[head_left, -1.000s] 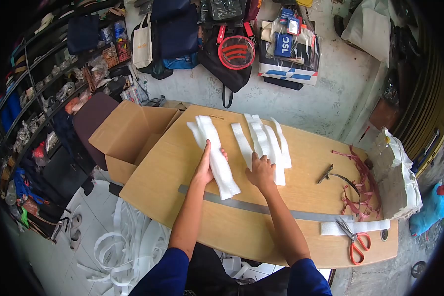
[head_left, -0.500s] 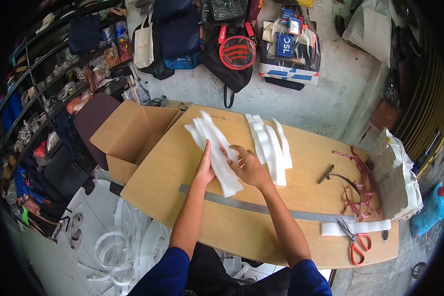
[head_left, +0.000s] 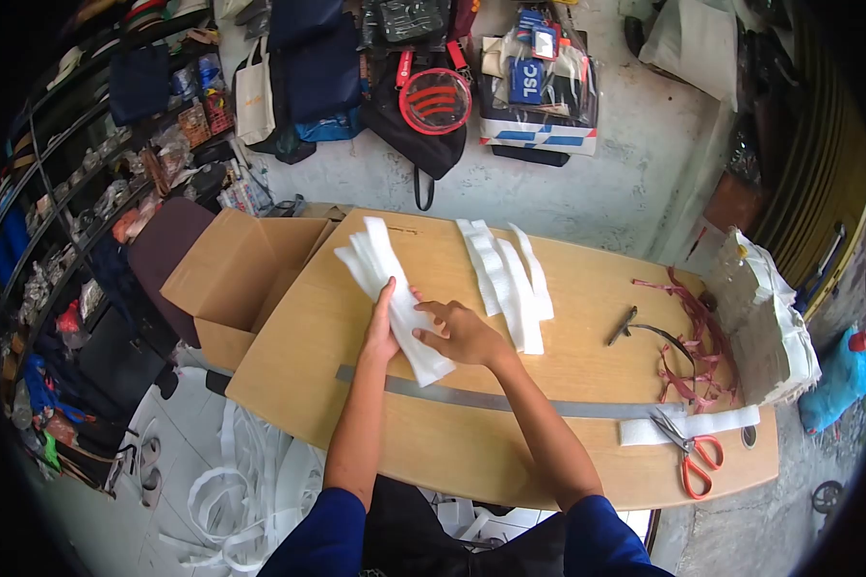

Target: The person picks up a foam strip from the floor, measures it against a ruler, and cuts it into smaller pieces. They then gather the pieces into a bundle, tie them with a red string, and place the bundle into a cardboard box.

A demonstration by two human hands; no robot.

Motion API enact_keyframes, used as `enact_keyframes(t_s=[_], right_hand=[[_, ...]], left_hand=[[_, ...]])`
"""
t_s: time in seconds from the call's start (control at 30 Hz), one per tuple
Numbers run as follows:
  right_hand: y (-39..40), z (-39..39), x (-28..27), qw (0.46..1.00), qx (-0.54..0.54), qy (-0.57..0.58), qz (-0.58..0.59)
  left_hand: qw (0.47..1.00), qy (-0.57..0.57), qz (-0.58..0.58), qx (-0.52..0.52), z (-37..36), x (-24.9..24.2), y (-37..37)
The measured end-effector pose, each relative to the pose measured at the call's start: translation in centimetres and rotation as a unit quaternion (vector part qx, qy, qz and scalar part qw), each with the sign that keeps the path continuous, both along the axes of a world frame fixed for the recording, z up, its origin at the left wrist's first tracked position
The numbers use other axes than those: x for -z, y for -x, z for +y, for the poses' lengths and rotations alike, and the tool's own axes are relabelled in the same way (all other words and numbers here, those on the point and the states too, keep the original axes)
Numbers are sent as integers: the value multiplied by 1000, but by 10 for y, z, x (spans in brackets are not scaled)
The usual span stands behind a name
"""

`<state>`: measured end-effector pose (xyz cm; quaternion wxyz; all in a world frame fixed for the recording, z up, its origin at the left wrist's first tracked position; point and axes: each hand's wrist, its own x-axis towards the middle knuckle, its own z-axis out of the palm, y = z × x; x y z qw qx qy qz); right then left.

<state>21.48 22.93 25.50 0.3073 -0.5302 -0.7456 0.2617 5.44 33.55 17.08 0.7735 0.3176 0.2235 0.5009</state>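
A bundle of white foam strips (head_left: 406, 319) slants across the left part of the wooden table, raised in my left hand (head_left: 381, 327). The thumb presses along its near side while the fingers wrap beneath and show at the far edge. My right hand (head_left: 464, 335) is at the bundle's right edge, thumb and index finger apart, fingertips right at the foam. Several more white foam strips (head_left: 512, 287) lie on the tabletop, just beyond that hand. Below both hands a long metal ruler (head_left: 510, 404) runs across the table.
Orange-handled scissors (head_left: 691, 456) rest over a short white strip (head_left: 741, 421) at right. Dark red ribbons (head_left: 707, 337) and a black strap (head_left: 666, 338) lie nearby. An open cardboard box (head_left: 236, 279) stands left of the table (head_left: 289, 385); white scraps (head_left: 250, 490) litter the floor.
The bundle's upper ends, blurred before, are now steadier and lie closer together. My right hand stays by its right edge. The whole view has shifted slightly.
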Motion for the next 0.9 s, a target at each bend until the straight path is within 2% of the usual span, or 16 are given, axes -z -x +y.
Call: enact_keyframes(t_s=[0.03,0.1,0.13,0.2,0.27,0.37,0.5,0.6,0.67,0.7,0.77,0.83,0.9], right_hand=[[-7,6,6,1000,6,0,0],[-26,22,23,979,131,-140,-73],[-34,18,19,954,216,-170,-119],[-53,15,16,915,336,-132,-181],[-74,18,22,890,385,-39,-241],[-96,25,35,878,392,109,-251],[-106,28,40,877,392,130,-248],[-107,25,32,899,359,149,-201],[-101,20,23,896,404,20,-182],[-98,19,17,897,402,19,-182],[-86,13,0,931,323,-161,-56],[-65,6,-16,954,248,-163,40],[-48,7,-17,973,178,-135,53]], left_hand=[[1000,11,13,-25,-4,-6,-2],[1000,24,-8,-17,-1,-4,-2],[1000,25,-9,-15,-3,-6,-3],[999,33,-5,-13,-8,-12,-2],[999,32,-6,-7,-11,-16,-1],[999,31,-6,-10,-12,-17,-3],[999,32,-5,-25,-14,-19,-4],[999,32,-10,-13,-13,-17,-3],[999,35,-7,-23,-17,-22,-5],[999,38,-5,-32,-19,-24,-6],[999,35,-4,-28,-16,-22,-6],[999,31,-3,-27,-16,-19,-5],[999,30,8,-26,-16,-20,-5]])
